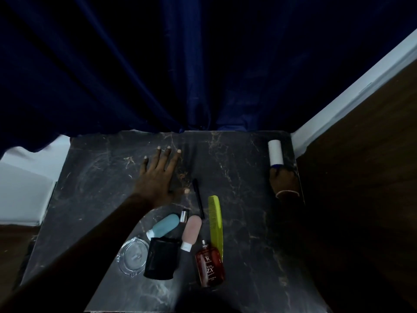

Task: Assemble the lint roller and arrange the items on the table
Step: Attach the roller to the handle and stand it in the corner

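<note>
Lint roller (275, 152) sits out at two o'clock on the dark marble table (248, 256), its white roll pointing toward the blue curtain (158, 64), right beside the table's far right edge. The right hand (283, 180) is wrapped around its handle, fingers curled tight on it. The left hand (158, 175) lies flat at eleven o'clock, fingers spread wide, holding nothing. Down at six o'clock the other bits crowd together: a yellow comb (216, 224), a black wand (198, 198), a teal bottle (163, 227), a pink bottle (191, 231), a perfume bottle (211, 265), a black pouch (160, 258), a glass ashtray (133, 256). I'd worry about that edge; set down carelessly, the roller could roll off.
</note>
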{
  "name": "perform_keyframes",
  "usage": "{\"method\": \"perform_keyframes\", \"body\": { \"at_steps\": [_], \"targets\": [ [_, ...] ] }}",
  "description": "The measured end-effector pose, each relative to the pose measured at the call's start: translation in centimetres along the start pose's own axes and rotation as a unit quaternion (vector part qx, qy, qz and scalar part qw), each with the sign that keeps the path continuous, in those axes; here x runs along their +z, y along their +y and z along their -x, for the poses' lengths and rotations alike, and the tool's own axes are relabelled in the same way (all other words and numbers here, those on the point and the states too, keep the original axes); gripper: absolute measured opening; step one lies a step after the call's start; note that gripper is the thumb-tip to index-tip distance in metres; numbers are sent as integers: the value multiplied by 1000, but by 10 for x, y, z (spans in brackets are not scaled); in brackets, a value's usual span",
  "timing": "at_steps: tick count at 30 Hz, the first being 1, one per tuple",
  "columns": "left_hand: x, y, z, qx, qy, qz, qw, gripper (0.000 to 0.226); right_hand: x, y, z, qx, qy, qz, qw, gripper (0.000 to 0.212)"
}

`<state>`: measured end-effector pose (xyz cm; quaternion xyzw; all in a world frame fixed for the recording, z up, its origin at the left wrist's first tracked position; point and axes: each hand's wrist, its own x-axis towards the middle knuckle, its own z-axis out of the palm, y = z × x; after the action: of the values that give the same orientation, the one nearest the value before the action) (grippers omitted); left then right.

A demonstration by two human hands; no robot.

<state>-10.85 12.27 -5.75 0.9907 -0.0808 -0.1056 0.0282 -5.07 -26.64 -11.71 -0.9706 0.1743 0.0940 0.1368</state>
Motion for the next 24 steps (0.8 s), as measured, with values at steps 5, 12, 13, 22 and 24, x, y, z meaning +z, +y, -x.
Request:
{"method": "perform_keyframes", "body": {
  "at_steps": [5,12,13,22,24],
  "targets": [
    [2,0,-1,7,0,-1,1000,122,-8,12,-2,12,7,-9,1000,39],
    [3,-2,4,5,-11,0,1000,113,1,-23,9,-9,-58,-7,998,39],
    [2,-2,5,4,-12,1,1000,111,3,-31,11,-13,-70,-5,997,39],
    [-1,-17,17,-18,-10,2,1000,97,30,-104,56,-192,-97,119,969,36],
    [-1,-19,18,-17,-9,5,1000,96,38,-117,68,-240,-96,152,954,38]
  ]
}}
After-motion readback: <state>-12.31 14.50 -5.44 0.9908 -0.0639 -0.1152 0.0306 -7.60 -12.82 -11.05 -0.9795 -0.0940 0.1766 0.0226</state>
